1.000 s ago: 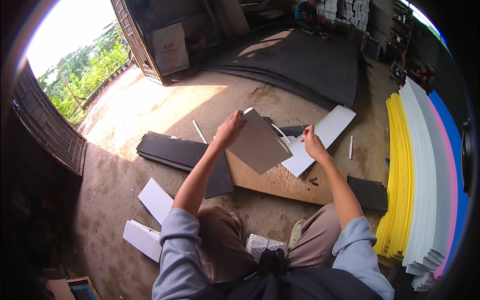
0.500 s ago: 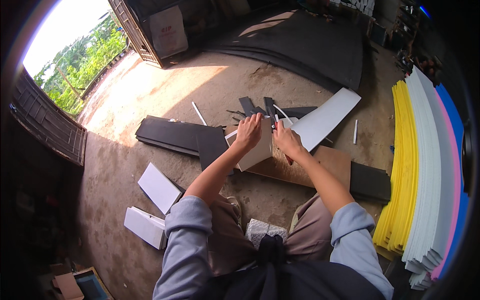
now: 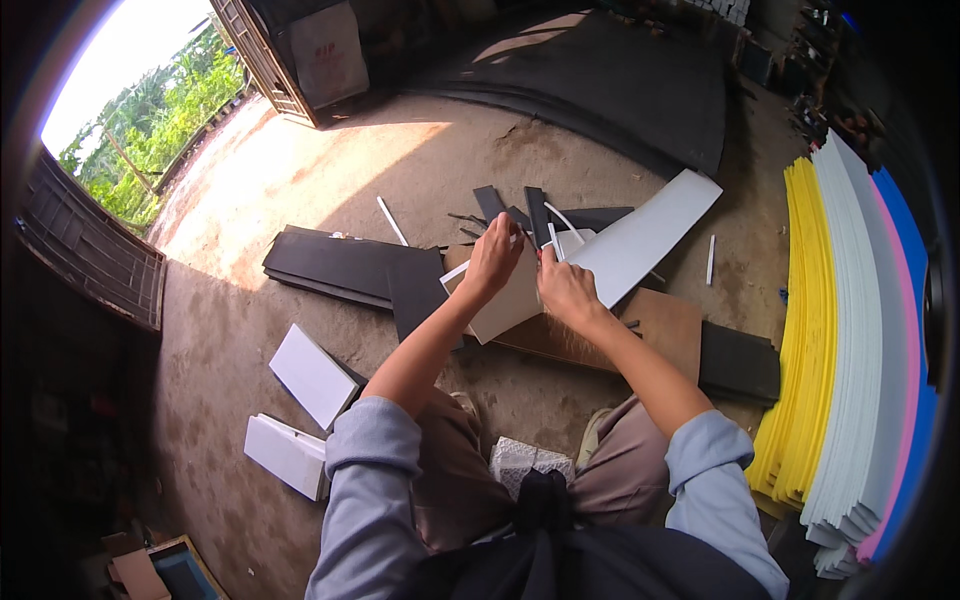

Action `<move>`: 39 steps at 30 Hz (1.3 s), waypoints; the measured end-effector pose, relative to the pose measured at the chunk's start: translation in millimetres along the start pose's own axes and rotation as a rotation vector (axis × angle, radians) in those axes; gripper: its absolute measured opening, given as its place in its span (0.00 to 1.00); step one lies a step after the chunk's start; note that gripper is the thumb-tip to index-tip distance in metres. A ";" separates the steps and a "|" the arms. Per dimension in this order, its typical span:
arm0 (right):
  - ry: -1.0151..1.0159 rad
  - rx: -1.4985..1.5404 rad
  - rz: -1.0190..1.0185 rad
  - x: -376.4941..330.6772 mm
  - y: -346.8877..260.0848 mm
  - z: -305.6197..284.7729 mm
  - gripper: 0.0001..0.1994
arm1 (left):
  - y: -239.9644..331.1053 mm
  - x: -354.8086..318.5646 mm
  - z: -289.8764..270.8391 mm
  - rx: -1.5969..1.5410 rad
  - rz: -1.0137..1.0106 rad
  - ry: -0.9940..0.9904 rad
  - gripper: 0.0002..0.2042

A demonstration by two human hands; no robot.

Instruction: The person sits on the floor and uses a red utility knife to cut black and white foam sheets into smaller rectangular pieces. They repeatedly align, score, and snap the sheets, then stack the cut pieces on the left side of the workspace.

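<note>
The pale panel (image 3: 512,303) looks like smooth, matt foam, the black sheets (image 3: 330,266) like dull foam; the brown board (image 3: 658,325) looks wooden, the floor (image 3: 220,370) rough concrete, the sleeves (image 3: 372,445) matt cloth.

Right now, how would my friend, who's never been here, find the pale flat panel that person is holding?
Find the flat brown wooden board on the grey-brown concrete floor. At its left part, the person's bare left hand grips a pale, flat panel with a white edge. It's shorter than the long white panel to its right, and it's the gripped one.
</note>
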State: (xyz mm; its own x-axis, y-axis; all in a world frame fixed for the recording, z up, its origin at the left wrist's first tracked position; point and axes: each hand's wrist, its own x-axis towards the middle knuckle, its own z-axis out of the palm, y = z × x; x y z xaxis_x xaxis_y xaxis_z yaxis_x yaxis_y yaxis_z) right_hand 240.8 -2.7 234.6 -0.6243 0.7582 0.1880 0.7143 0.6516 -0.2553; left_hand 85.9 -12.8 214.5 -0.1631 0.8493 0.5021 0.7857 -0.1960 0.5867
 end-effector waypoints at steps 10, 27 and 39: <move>0.046 -0.036 -0.010 -0.3 1.2 0.5 0.08 | 2.5 2.9 0.7 0.010 -0.045 0.061 0.08; -0.009 -0.036 0.004 1.2 -2.7 -4.1 0.07 | 2.0 5.1 -1.0 -0.028 -0.101 0.031 0.08; -0.084 -0.030 0.055 10.2 4.6 0.6 0.06 | 14.9 -3.8 2.5 -0.006 -0.075 -0.051 0.09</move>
State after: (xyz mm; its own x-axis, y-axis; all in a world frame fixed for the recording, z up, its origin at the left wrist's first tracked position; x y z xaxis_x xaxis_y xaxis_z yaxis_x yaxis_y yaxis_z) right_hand 237.6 8.0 234.8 -0.6070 0.7891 0.0939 0.7569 0.6101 -0.2344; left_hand 99.7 -17.7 219.7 -0.1910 0.8854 0.4238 0.7688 -0.1335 0.6254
